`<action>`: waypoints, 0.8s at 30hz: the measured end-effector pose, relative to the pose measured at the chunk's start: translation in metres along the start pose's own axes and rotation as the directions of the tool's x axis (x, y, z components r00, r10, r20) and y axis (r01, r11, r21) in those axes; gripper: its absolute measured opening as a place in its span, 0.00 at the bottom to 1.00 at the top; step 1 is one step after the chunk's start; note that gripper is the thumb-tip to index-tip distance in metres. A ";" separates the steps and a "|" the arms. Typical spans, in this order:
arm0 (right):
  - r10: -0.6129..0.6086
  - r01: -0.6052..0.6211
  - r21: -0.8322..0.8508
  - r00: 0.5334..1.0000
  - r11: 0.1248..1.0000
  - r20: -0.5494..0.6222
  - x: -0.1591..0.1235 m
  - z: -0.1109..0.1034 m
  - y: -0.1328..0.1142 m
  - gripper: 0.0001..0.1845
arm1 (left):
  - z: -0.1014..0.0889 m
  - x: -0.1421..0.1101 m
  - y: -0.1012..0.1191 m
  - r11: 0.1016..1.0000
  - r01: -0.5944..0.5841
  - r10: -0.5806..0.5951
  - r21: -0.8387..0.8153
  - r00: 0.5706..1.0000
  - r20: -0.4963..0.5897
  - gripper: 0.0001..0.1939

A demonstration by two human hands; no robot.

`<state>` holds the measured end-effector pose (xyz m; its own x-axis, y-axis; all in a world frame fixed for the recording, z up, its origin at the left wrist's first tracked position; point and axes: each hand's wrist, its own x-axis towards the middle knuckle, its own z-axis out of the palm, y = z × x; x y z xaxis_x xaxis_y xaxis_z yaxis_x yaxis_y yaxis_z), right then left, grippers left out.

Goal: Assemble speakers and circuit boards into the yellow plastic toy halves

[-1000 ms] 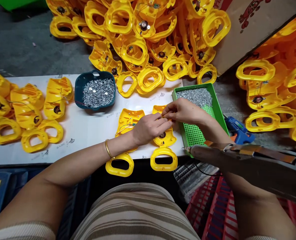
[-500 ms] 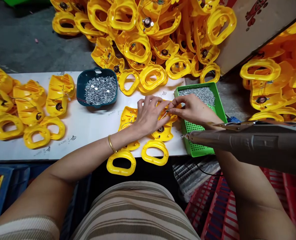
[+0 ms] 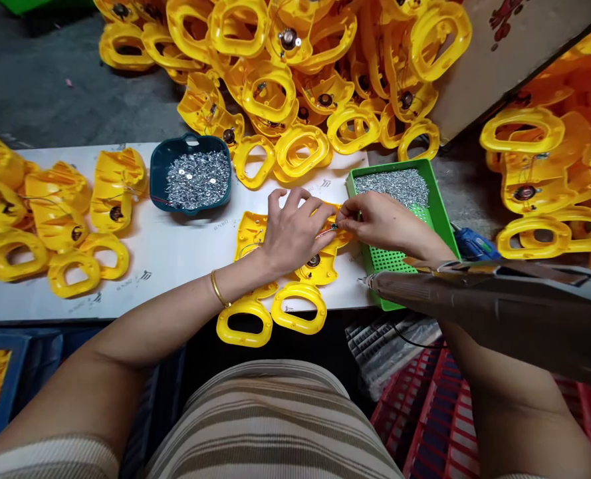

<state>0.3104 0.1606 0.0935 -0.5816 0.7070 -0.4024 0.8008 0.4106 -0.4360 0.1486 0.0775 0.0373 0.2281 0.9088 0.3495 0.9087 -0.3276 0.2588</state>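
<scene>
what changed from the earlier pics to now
The yellow shell under the hands swung its ring end left, nearer the other shell. The left hand spread its fingers over it; the right hand stayed close by. The dark bin and green tray stayed put.

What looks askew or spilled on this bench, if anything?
The yellow shell partly under the left hand lies slanted, unlike the straighter yellow shell beside it; its handle loop overhangs the white tabletop's edge. Nothing visibly spilled.
</scene>
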 end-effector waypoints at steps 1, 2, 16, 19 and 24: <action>0.003 -0.003 -0.003 1.000 1.000 0.010 0.000 -0.001 0.000 0.06 | 0.001 0.000 0.000 1.000 -0.020 0.021 0.015 0.999 -0.028 0.11; 0.001 -0.001 0.000 1.000 1.000 0.021 0.001 -0.002 0.000 0.07 | 0.002 0.001 0.001 0.999 -0.039 0.040 0.023 0.998 -0.049 0.10; -0.108 0.140 0.368 0.988 0.919 -0.107 -0.002 0.008 0.031 0.12 | 0.006 0.000 -0.008 0.992 -0.039 0.039 -0.120 0.999 -0.009 0.07; -0.059 0.168 0.455 0.968 0.875 -0.244 -0.015 0.009 0.037 0.15 | 0.009 -0.002 -0.012 0.986 -0.029 0.035 -0.167 0.999 0.038 0.06; -0.115 0.202 0.289 0.950 0.936 -0.291 -0.028 0.007 0.022 0.13 | 0.011 -0.002 -0.014 0.982 -0.002 0.020 -0.189 0.996 0.091 0.08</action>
<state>0.3431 0.1457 0.0893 -0.6033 0.7915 -0.0980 0.5903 0.3605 -0.7222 0.1388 0.0831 0.0233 0.2769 0.9220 0.2708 0.8257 -0.3724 0.4237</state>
